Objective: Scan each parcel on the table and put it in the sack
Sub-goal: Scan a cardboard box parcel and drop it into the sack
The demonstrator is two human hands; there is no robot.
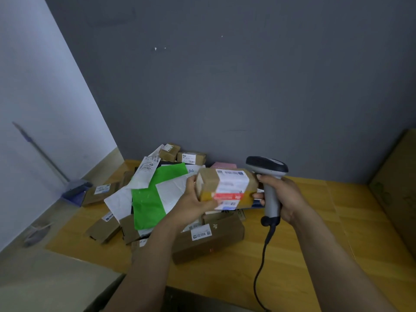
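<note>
Head view. A taped brown parcel [225, 185] with white labels is held above the bench [315, 233] in the left grip [193, 200], which is curled round one end. A corded scanner [269, 168] is grasped by its handle in the right grip [284, 197], just beside the parcel's other end, possibly touching it. Beneath, brown boxes [209, 240] and a green mailer [155, 197] are heaped on the bench

Brown parcel [226, 188] with white-and-red label, green mailer [155, 194], grey-black scanner [269, 174].
</note>
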